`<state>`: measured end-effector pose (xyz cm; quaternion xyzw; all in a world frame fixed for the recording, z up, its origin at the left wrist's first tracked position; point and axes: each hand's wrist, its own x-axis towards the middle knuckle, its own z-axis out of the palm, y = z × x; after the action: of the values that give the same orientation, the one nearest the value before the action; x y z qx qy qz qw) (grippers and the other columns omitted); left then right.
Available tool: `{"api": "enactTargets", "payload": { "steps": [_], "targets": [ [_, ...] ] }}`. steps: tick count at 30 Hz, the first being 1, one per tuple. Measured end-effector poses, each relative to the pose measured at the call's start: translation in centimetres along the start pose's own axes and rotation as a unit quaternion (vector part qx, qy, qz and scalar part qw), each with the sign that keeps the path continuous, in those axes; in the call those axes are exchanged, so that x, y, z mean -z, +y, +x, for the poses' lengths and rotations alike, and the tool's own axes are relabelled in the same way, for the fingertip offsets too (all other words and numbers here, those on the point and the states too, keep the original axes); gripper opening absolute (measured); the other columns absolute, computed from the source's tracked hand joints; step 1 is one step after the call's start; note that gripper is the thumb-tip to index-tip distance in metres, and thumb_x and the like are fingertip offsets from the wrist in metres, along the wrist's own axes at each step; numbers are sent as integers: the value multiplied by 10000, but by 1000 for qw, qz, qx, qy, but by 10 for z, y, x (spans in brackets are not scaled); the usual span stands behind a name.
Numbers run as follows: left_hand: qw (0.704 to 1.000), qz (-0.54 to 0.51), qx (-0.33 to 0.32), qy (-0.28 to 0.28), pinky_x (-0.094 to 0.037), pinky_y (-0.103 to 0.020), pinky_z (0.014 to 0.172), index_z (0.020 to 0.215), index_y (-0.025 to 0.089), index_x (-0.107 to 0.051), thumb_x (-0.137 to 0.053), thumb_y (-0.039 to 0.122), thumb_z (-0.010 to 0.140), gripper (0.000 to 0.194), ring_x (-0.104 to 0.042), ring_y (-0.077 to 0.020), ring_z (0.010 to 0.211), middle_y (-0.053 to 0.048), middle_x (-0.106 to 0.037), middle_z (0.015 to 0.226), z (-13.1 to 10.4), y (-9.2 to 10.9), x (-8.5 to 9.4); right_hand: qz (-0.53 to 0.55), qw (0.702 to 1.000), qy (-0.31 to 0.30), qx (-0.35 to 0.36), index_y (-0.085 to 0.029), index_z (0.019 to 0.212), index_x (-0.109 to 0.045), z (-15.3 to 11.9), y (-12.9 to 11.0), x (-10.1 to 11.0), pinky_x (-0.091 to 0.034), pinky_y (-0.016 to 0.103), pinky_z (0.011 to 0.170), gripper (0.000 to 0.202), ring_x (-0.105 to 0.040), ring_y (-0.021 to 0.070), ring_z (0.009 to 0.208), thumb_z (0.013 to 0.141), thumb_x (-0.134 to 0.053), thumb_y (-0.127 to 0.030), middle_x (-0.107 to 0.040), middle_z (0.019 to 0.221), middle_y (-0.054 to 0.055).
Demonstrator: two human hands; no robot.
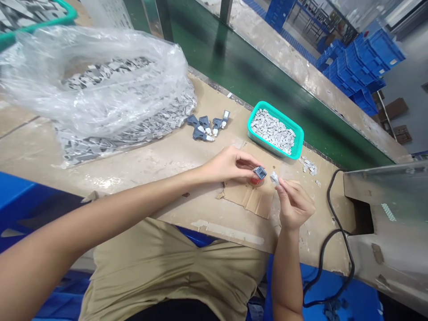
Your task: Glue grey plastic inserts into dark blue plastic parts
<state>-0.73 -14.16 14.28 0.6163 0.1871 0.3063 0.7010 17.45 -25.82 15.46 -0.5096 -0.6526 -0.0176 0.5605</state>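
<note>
My left hand [234, 165] pinches a dark grey plastic part [260, 172], its hollow end facing right. Just to the right, my right hand [294, 200] holds a small light grey plastic piece [274, 178] between thumb and fingers. A narrow gap separates the two parts. Beneath the dark part, a round red object [257, 180] shows partly over a flat cardboard piece [252, 200]. Several dark grey parts with light tips [203, 127] lie beyond my left hand. Behind my hands, a green basket [301, 143] holds many small light grey pieces.
A clear plastic bag [133, 102] full of grey parts covers the table's left side. Loose light pieces [310, 166] lie right of the basket. A black cable [329, 200] loops beside a grey metal box [397, 232]. Beyond the table runs a green conveyor belt [234, 67].
</note>
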Motion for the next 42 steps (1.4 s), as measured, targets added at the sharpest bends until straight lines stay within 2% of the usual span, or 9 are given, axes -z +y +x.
{"api": "enactTargets", "payload": {
  "steps": [5, 9, 12, 16, 21, 26, 31, 38, 42],
  "targets": [
    [986, -148, 70, 12, -582, -299, 793, 956, 137, -660, -807, 217, 707, 300, -714, -163, 805, -48, -741, 879, 1, 6, -3, 22, 999, 25, -23, -292, 1026, -755, 0, 1, 1, -504, 323, 617, 337, -635, 163, 674, 799, -687, -54, -716, 772, 11],
    [946, -299, 121, 14, -557, -306, 887, 1084, 146, -632, -716, 157, 805, 292, -707, -173, 917, -55, -717, 892, 2, 9, 1, 24, 998, 35, -38, -286, 1016, -759, 1, 3, 3, -502, 324, 605, 303, -632, 167, 664, 805, -687, -80, -712, 752, 14],
    [930, -338, 137, 40, -525, -292, 941, 1105, 132, -653, -633, 64, 838, 276, -698, -135, 867, -44, -702, 866, 3, 9, 5, 23, 998, 20, -47, -287, 1011, -760, 1, 3, 3, -505, 327, 613, 301, -632, 168, 671, 807, -686, -79, -713, 748, 14],
    [908, -376, 146, 110, -523, -206, 878, 934, 108, -672, -578, -22, 835, 188, -664, -77, 756, -38, -691, 837, 7, 12, 8, 25, 998, 6, -51, -285, 1018, -758, 0, 1, 2, -504, 329, 623, 312, -633, 168, 685, 808, -684, -66, -718, 768, 17],
    [884, -420, 153, 132, -548, -181, 823, 877, 74, -657, -450, 10, 926, 222, -677, -90, 757, -48, -662, 784, 9, 21, 10, 17, 998, 8, -54, -281, 1012, -758, 0, 2, 2, -511, 334, 632, 287, -640, 171, 691, 814, -689, -84, -721, 764, 16],
    [887, -406, 200, 94, -562, -211, 713, 1022, 72, -654, -417, 193, 996, 267, -672, -121, 730, -60, -640, 750, 8, 24, 13, 2, 998, 4, -55, -269, 1001, -760, 0, 4, 2, -521, 345, 650, 252, -645, 171, 687, 819, -694, -108, -728, 770, 20],
    [894, -395, 188, 91, -495, -179, 579, 869, 86, -653, -550, 245, 947, 205, -596, -90, 666, -73, -654, 803, 7, 20, 13, 7, 998, 4, -59, -271, 993, -761, 0, 5, 2, -519, 342, 642, 252, -648, 172, 686, 815, -694, -106, -728, 769, 18],
    [903, -384, 171, 88, -532, -213, 848, 953, 92, -647, -548, 38, 892, 129, -679, -108, 816, -46, -667, 825, 5, 19, 16, -5, 998, 0, -64, -249, 984, -761, -1, 4, 2, -526, 347, 638, 212, -650, 174, 681, 822, -692, -130, -725, 767, 28],
    [928, -336, 152, 54, -530, -255, 870, 931, 117, -655, -721, 154, 813, 140, -685, -129, 827, -23, -667, 801, 4, 12, 13, 1, 998, 9, -62, -254, 988, -761, -1, 4, 1, -523, 343, 630, 225, -644, 170, 671, 820, -691, -122, -718, 751, 22]
  ]
}}
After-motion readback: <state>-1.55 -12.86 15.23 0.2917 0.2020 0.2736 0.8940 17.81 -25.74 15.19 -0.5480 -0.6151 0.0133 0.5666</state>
